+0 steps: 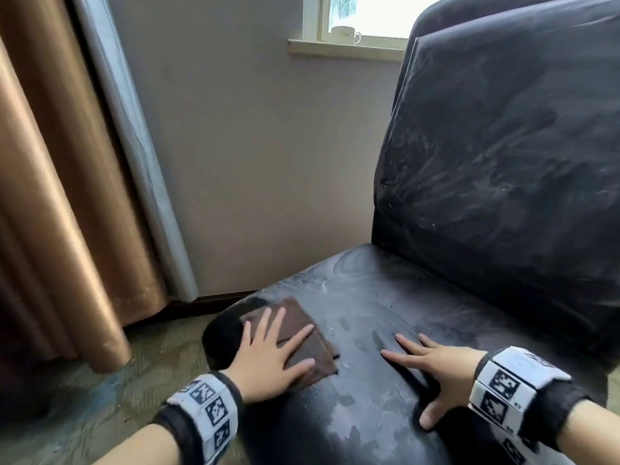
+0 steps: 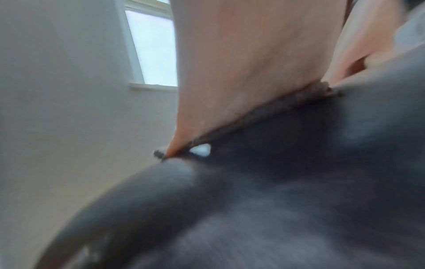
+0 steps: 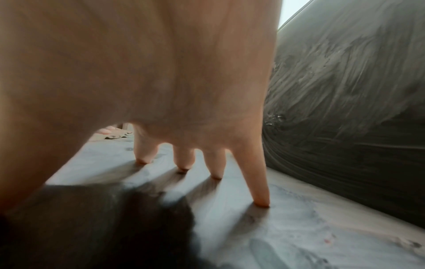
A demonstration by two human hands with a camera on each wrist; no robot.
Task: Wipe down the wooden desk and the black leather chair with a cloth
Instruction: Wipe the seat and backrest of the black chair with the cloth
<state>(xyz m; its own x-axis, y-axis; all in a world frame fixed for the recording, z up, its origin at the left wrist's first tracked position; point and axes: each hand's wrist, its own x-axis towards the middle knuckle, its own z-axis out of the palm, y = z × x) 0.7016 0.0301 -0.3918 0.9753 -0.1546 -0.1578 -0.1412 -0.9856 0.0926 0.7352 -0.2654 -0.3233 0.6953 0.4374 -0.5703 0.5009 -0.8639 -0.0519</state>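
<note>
— What's around the chair?

— A black leather chair [image 1: 436,297] stands near a pale wall [image 1: 251,146]. To its left hang a copper-brown curtain [image 1: 50,196] and a silvery lining [image 1: 134,146], both reaching down to a greenish patterned carpet [image 1: 117,391]. Behind, a white cup [image 1: 345,34] sits on the window sill [image 1: 345,50]. The backrest [image 1: 503,162] and the seat [image 1: 385,313] carry pale streaks and smears.

— Anything in the way of the hands?

— Nothing lies on the seat between them.

— And the cloth?

— A folded dark brown cloth [image 1: 302,344] lies flat on the seat's front left corner.

— How are the hands?

— The left hand [image 1: 271,357] lies spread on the cloth, fingers straight and fanned, palm pressing down; the left wrist view shows the cloth's edge [image 2: 264,112] pinned under the palm [image 2: 253,63]. The right hand [image 1: 432,367] is also spread wide, holding nothing, its fingertips [image 3: 261,200] touching the bare seat, well apart from the cloth. Both wrists wear bands with black-and-white markers [image 1: 208,407].
</note>
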